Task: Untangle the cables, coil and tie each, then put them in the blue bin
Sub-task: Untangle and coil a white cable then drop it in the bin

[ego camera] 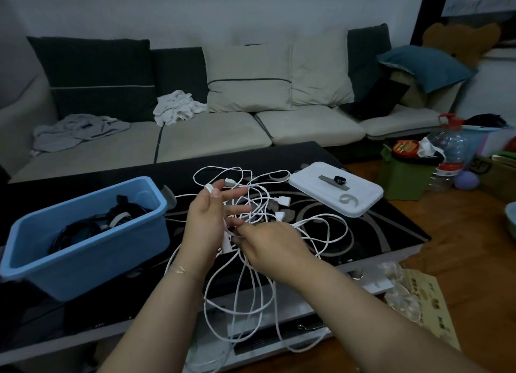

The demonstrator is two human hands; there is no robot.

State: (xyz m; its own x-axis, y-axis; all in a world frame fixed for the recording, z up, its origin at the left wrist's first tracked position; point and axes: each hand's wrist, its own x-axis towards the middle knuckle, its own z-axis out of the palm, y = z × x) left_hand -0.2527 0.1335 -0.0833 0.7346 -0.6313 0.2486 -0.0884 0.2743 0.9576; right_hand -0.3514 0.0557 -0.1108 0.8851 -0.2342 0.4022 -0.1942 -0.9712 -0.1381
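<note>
Both hands (205,221) (268,244) pinch tangled white cables (279,205) beside blue bin (83,249)

The surface (377,221) looks like glossy black glass with a pale swirl pattern. The blue bin (83,249) is smooth plastic with a soft sheen, and the white lid (360,202) is matt plastic. The white cables (321,227) have a smooth rubbery coat. The sofa (217,132) is matt woven cloth. The floor (474,249) is polished wood.
</note>
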